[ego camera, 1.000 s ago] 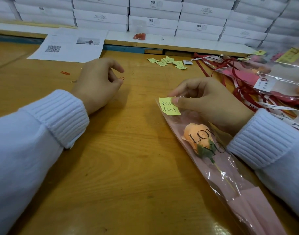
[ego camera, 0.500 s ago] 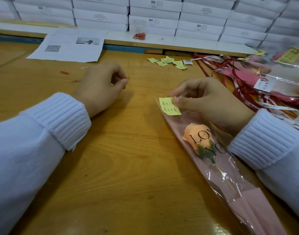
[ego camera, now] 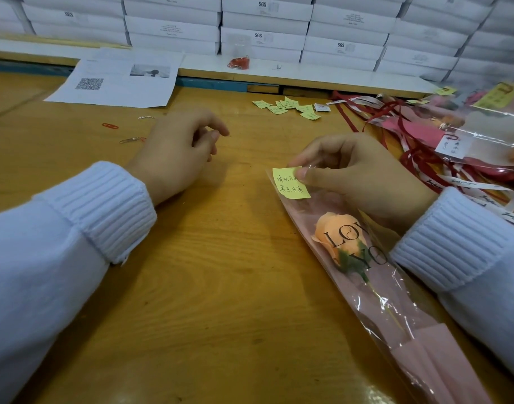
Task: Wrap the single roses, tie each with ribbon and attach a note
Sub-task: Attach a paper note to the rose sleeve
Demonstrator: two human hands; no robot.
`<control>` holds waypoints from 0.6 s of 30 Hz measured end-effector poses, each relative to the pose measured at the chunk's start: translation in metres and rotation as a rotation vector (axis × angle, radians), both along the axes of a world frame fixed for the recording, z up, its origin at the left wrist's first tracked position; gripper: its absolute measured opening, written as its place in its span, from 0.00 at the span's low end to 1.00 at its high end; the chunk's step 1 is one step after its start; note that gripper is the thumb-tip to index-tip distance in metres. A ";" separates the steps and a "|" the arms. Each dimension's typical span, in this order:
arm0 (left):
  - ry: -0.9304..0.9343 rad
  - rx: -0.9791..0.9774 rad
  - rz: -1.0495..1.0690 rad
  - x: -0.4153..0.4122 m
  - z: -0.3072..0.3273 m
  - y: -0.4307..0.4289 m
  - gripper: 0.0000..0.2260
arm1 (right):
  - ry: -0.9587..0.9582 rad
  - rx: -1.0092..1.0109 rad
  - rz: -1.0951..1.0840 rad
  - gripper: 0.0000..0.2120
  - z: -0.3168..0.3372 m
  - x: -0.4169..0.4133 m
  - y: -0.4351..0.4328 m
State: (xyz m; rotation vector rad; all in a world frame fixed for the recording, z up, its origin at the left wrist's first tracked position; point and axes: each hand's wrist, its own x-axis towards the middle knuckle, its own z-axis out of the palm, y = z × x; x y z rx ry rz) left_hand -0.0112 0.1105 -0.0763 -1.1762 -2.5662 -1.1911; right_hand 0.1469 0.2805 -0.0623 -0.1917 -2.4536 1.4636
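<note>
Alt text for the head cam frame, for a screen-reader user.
The right hand pinches a handwritten yellow note against the top of a clear-and-pink sleeve holding a peach rose, lying on a wooden table. The left hand rests nearby, fingers curled; whether it holds anything is unclear.

Left hand (ego camera: 177,153) is drifting right and a bit down on the wooden table (ego camera: 209,287), toward frame centre. Its thumb and forefinger, apart a second ago, are now pinching together at the fingertips (ego camera: 219,132). The red paper clip (ego camera: 228,135), lying beside them on the table at first, is now coming up in the pinch, with only a thin tip showing. A silver paper clip (ego camera: 146,117), first covered by the hand, is now showing left of the knuckles.
</note>
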 end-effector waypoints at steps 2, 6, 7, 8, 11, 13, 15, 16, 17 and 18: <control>-0.025 0.002 -0.008 0.001 0.000 0.001 0.07 | -0.001 0.009 0.001 0.03 0.000 0.000 0.000; -0.094 0.044 -0.026 0.001 0.001 0.002 0.03 | 0.000 0.013 0.007 0.04 0.001 0.000 0.000; -0.099 0.050 -0.025 0.001 0.001 0.002 0.03 | -0.001 0.009 0.006 0.04 0.001 0.000 0.000; -0.101 0.052 -0.022 0.000 0.000 0.002 0.03 | -0.002 0.006 0.006 0.04 0.001 0.000 0.000; -0.119 0.057 -0.021 0.000 0.000 0.002 0.03 | -0.008 0.011 0.006 0.03 0.001 0.000 -0.001; -0.130 0.072 -0.043 0.000 0.000 0.001 0.03 | -0.011 0.011 0.005 0.04 0.002 0.001 -0.001; -0.134 0.092 -0.054 0.002 0.001 0.000 0.01 | -0.009 0.011 0.004 0.04 0.002 0.001 -0.001; -0.140 0.101 -0.049 0.002 0.001 -0.001 0.01 | -0.010 0.012 0.003 0.04 0.002 0.001 -0.001; -0.144 0.108 -0.042 0.003 0.001 -0.001 0.01 | -0.010 0.012 0.002 0.04 0.002 0.001 -0.001; -0.137 0.111 -0.034 0.003 0.001 -0.002 0.02 | -0.011 0.012 0.002 0.04 0.002 0.001 -0.001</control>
